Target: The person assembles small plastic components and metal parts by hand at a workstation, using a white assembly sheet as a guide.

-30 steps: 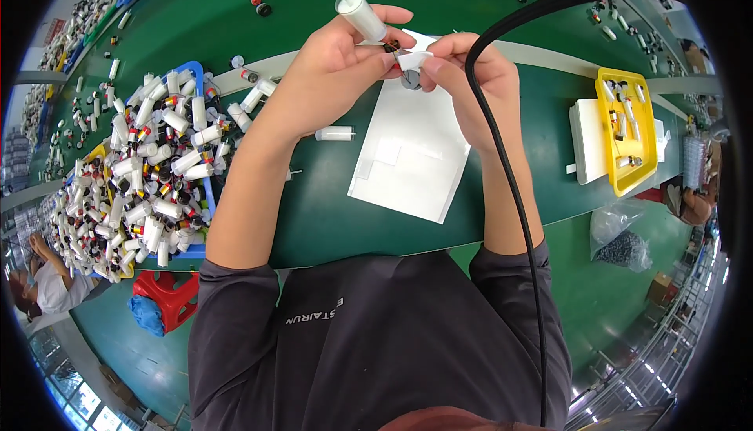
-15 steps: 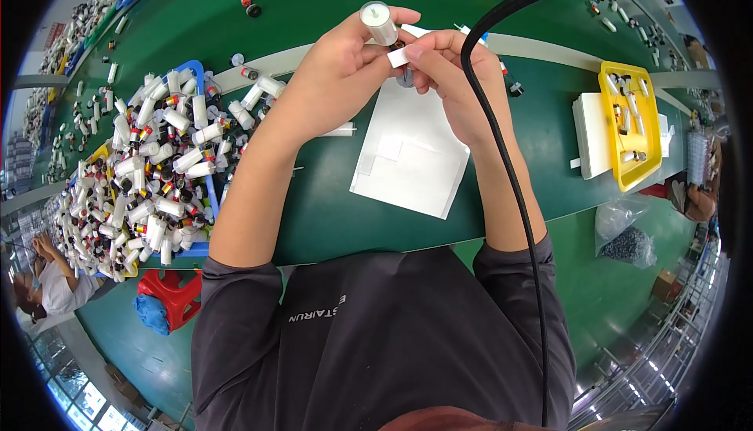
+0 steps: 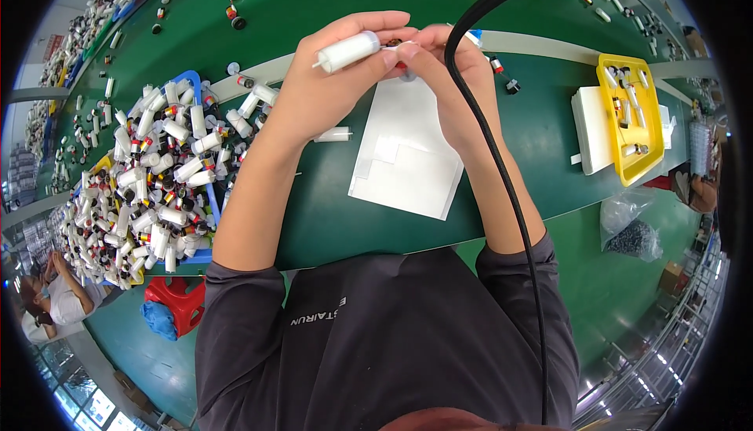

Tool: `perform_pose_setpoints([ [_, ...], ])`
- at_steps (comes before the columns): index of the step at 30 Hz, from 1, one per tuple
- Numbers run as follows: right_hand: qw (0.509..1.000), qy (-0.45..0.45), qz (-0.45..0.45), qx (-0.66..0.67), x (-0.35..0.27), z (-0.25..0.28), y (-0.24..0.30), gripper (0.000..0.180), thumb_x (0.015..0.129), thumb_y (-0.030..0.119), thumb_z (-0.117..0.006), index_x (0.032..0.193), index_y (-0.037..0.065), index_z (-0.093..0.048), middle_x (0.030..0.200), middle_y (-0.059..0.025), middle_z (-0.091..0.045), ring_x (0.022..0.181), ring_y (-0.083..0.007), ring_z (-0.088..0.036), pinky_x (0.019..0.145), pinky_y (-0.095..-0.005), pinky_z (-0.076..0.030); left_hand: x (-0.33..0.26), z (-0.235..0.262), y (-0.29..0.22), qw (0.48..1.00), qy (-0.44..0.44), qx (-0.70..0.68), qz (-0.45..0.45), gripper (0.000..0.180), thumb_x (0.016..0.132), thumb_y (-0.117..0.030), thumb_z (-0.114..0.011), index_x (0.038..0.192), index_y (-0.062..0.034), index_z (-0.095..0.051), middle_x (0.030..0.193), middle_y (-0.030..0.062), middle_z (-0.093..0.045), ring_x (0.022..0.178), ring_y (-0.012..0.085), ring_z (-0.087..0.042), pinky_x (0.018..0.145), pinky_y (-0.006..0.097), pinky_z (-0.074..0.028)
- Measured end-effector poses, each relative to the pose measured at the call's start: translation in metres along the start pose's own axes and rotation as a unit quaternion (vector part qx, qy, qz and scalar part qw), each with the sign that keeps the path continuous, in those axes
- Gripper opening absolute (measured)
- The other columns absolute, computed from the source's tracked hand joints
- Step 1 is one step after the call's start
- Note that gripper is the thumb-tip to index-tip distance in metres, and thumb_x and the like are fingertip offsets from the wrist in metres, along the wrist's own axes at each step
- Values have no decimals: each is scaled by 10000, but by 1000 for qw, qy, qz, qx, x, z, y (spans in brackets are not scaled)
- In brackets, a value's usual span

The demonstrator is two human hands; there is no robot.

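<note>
My left hand (image 3: 333, 70) is closed around a part with a white cylinder (image 3: 349, 52), which lies tilted over the fingers, a thin pin pointing left. My right hand (image 3: 455, 78) pinches at the part's other end, where small dark and red pieces show between the fingertips. Whether the small white label is still between the fingers is largely hidden. Beneath the hands lies a white label sheet (image 3: 408, 180) on the green table, with rectangular outlines on it. Near my left wrist a loose white cylinder (image 3: 333, 134) rests on the table.
A blue tray (image 3: 205, 196) at left is heaped with similar parts. At right, a yellow tray (image 3: 647, 160) holds several parts beside a white stack (image 3: 592, 133). A black cable (image 3: 502, 145) hangs across the view. Beyond lies a green belt (image 3: 314, 0) with scattered parts.
The white cylinder has turned from upright to lying leftward over my left hand. My right fingertips have closed in on its other end, and the white label shows much less. Belt parts have shifted left.
</note>
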State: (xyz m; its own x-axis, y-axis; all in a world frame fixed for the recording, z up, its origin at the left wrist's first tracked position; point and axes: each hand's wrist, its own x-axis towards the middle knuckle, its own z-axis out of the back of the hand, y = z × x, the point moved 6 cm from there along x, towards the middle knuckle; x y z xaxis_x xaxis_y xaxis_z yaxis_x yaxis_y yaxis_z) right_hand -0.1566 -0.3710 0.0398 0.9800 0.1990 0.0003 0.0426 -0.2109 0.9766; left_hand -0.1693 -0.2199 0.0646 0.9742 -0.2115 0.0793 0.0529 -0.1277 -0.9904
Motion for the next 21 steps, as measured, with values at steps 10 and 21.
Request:
perform_pose_setpoints([
  [10,953,148,-138,226,-4,-7,-10,204,973,186,-626,1133,59,-617,1078,-36,-658,940,-116,-604,830,-289,-479,-5,5,10,977,47,-203,39,485,893,54,-680,1355,92,-538,1204,215,-686,1055,239,-701,913,364,-594],
  [21,840,167,74,-511,-102,-8,-1,303,836,155,-748,1118,63,-682,962,-106,-624,744,-276,-664,644,-393,-548,64,190,11,717,-81,666,191,641,747,-251,-817,1306,-4,-623,1249,217,-672,1154,355,-655,1009,394,-517],
])
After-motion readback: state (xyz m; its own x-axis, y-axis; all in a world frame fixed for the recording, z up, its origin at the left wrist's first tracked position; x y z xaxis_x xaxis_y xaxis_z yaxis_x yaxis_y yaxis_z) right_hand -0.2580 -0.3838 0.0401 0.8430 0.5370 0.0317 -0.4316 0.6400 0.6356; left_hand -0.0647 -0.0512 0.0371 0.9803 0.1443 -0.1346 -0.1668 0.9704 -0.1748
